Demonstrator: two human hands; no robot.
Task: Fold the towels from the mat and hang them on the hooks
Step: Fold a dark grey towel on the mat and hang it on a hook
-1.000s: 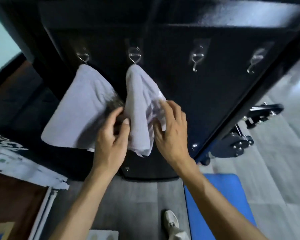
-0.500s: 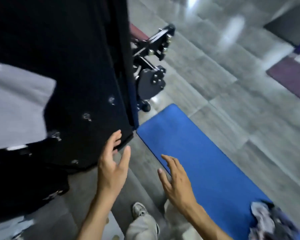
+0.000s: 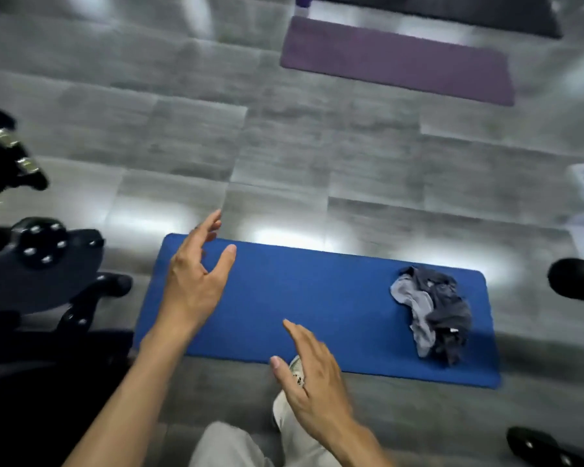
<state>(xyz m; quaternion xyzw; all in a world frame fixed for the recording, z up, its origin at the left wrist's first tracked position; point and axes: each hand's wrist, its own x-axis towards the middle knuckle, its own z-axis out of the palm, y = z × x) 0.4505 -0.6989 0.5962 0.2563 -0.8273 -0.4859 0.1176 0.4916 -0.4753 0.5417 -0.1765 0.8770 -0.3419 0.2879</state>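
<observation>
— Blue mat (image 3: 317, 298) under both hands; where are the towels (image 3: 432, 311)?
— Crumpled on it, well right of the right hand (image 3: 314, 382).
— Grips?
— Left hand (image 3: 193, 281) and right both spread, empty.

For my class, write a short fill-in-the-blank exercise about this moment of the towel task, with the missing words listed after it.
1. The crumpled towels lie on the ____ mat.
2. Both hands, the left hand and the right hand, are open and hold ____.
3. The mat farther away on the floor is ____.
4. The towels sit near the mat's ____ end.

Missing words: blue; nothing; purple; right
</observation>
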